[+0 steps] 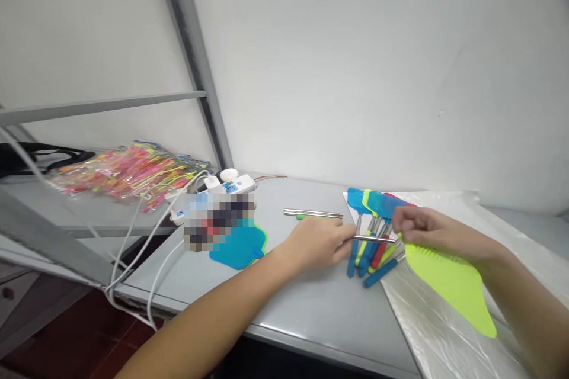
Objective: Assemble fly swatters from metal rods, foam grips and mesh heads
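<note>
Just left of the grey post (184, 18), plastic-wrapped bundles (128, 174) lie piled; a white wall (355, 71) rises behind it. By the post's foot, a white power strip (240, 185) sits on the grey surface (306, 314). Right of the post, the left hand (320, 240) grips a metal rod (373, 238) above coloured handles (377, 272); farther right of it, the right hand (424, 230) pinches a yellow paddle (451, 281) at the rod's other end, over a shiny sheet (427, 331).
</note>
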A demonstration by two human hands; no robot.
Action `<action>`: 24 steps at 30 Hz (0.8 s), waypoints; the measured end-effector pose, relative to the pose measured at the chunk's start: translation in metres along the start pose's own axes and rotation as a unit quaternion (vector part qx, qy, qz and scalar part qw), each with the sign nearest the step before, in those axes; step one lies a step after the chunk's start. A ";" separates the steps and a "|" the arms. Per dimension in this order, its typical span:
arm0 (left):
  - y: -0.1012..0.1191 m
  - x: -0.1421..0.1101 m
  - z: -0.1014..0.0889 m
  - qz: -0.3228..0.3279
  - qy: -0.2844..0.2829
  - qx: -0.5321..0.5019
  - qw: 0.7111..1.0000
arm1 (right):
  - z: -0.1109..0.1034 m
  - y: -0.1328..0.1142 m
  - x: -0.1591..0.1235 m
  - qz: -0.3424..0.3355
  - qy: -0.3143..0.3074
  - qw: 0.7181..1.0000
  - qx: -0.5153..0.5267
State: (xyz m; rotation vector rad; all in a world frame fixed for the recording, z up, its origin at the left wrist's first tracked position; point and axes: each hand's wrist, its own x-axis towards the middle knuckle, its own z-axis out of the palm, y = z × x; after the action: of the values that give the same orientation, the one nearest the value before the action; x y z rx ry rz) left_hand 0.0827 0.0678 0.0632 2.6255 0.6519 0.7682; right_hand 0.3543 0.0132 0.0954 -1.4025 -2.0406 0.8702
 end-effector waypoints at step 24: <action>0.000 0.003 0.017 0.141 -0.042 0.263 0.953 | 0.006 0.014 -0.001 0.071 -0.249 0.955 0.142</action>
State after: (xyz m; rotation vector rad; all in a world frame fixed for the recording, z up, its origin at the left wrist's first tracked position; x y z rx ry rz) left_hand 0.0948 0.0661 0.0512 3.2743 0.5174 0.6157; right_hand 0.3592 0.0142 0.0805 -1.2678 -2.0579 1.6482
